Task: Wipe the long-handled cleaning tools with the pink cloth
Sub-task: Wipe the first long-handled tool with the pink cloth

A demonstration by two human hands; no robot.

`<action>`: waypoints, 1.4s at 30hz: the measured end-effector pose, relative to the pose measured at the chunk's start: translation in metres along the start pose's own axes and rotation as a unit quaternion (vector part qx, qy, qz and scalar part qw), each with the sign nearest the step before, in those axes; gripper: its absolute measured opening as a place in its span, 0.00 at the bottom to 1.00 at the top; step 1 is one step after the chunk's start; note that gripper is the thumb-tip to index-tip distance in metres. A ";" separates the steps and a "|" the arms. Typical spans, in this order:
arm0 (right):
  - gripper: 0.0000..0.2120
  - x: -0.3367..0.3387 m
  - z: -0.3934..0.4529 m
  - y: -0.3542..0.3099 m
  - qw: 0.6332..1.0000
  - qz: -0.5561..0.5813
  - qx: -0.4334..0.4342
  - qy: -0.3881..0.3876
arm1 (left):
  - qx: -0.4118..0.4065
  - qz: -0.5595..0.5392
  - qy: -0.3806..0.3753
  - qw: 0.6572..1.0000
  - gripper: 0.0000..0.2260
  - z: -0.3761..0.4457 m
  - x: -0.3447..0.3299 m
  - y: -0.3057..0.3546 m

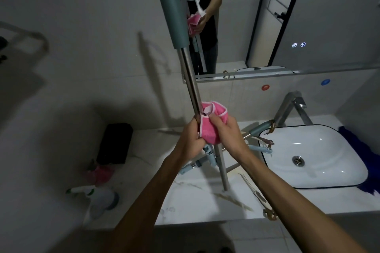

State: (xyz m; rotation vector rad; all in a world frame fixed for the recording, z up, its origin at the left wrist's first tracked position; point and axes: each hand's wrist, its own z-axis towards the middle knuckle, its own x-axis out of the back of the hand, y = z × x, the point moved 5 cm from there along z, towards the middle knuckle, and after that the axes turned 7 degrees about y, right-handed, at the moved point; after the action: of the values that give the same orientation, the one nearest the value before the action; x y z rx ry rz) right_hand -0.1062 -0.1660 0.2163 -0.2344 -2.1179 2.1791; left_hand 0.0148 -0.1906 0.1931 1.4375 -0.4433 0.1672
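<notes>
Left of the white sink [320, 181], whose basin holds only handle ends poking over its rim, the left hand [190, 139] grips an upright metal-handled tool [190, 80] while the right hand [228, 131] clutches the pink cloth [209, 127] against it.

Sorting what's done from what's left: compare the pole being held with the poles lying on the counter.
The held pole stands nearly upright, gripped by the left hand, pink cloth around it under the right hand. The counter poles lie crossed, untouched. Both have metal shafts and blue-green grips.
</notes>
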 end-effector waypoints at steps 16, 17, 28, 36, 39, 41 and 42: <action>0.12 0.020 -0.006 0.030 0.992 -0.097 0.063 0.059 | -0.008 -0.025 0.164 0.986 0.08 -0.006 0.007 -0.007; 0.11 0.020 -0.006 0.030 0.992 -0.095 0.060 0.062 | -0.016 -0.028 0.178 0.984 0.08 -0.003 0.012 -0.006; 0.16 0.026 -0.002 0.028 0.987 -0.006 0.010 0.157 | -0.014 -0.124 0.117 0.985 0.04 -0.010 0.007 -0.009; 0.11 0.012 -0.012 0.030 0.999 0.024 -0.028 -0.016 | -0.028 -0.064 0.164 0.984 0.04 -0.008 0.021 -0.010; 0.15 0.014 -0.014 0.034 0.995 -0.086 -0.015 -0.057 | -0.037 -0.050 0.188 0.980 0.08 -0.006 0.030 -0.011; 0.15 0.014 -0.013 0.035 0.993 -0.103 -0.002 -0.063 | -0.043 -0.043 0.189 0.980 0.08 -0.006 0.031 -0.013; 0.15 0.014 -0.013 0.034 0.993 -0.105 0.004 -0.062 | -0.048 -0.040 0.188 0.980 0.08 -0.007 0.030 -0.012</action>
State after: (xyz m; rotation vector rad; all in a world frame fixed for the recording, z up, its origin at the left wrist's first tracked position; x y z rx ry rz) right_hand -0.1167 -0.1515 0.1813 0.1231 -2.0870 2.1304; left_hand 0.0481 -0.1901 0.1935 1.2906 -0.0816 0.3413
